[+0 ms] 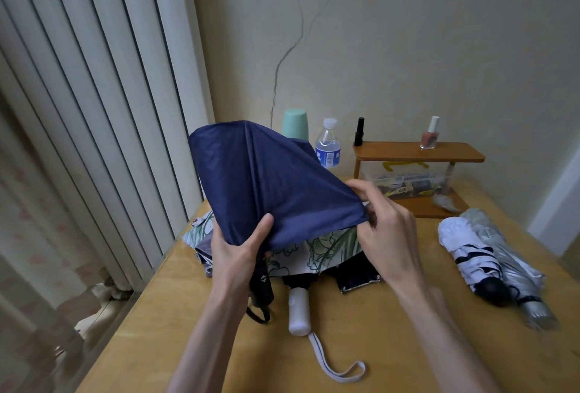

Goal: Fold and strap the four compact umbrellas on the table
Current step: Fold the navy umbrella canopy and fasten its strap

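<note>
The navy umbrella (266,182) is up off the table (376,345), centre of view, and its loose canopy hides plenty: the shaft is lost under the cloth, a mint cup (295,124) peeks out behind its top, and most of the floral umbrella (326,251) lying underneath is covered. Out to the right, a white-and-black umbrella (467,248) and a silver umbrella (508,254) lie side by side and touching, smeared soft by blur. Left hand (238,248) grips the canopy's lower edge, thumb flat on top, fingers wrapped out of sight below, just above the black handle (262,289). Right hand (386,226) pinches the hem at the canopy's right corner, fingers curled, their tips tucked under the fabric and hard to read. The navy cloth is thin and matte, creased along one seam, billowing into a rough tent. The floral fabric is pale with green leaf outlines; its white handle (299,311) is a smooth, stubby cylinder on the tabletop, trailing a flat white wrist loop (335,367) toward the near edge of the yellow wooden surface.
</note>
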{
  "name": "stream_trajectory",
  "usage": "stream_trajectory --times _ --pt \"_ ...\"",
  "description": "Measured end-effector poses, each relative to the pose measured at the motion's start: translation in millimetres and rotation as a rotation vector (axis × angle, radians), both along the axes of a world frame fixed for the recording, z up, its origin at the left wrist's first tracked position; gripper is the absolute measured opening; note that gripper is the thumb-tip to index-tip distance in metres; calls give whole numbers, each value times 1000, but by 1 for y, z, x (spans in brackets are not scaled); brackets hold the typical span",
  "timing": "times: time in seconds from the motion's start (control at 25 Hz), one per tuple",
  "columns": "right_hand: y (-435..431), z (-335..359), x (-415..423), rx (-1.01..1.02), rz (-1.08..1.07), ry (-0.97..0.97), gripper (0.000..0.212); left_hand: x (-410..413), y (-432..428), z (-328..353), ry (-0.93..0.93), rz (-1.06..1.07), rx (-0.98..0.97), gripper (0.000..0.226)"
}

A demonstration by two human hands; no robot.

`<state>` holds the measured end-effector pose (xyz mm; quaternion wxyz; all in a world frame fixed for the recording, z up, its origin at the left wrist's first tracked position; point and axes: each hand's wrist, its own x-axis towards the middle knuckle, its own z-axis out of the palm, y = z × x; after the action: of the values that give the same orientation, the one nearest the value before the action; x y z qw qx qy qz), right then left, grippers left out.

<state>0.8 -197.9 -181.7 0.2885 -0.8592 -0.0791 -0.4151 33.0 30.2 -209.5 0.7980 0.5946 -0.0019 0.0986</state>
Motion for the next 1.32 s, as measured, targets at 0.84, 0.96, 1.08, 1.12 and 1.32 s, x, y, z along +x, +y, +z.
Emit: stream_trajectory --times 0.84,0.96,1.08,1.12,1.32 --pt "-49 35 -20 377 485 519 10 -4 34 2 -59 -229 393 54" --pt "-52 34 -23 456 571 484 26 -3 37 1 -43 -255 416 62" --pt "-47 32 -22 445 618 526 25 -3 33 0 -41 -242 405 58" --pt "-48 31 -21 414 638 568 26 -2 33 0 -45 -233 398 57" --pt "-63 26 -20 417 509 592 14 -1 38 1 -74 -229 446 54"
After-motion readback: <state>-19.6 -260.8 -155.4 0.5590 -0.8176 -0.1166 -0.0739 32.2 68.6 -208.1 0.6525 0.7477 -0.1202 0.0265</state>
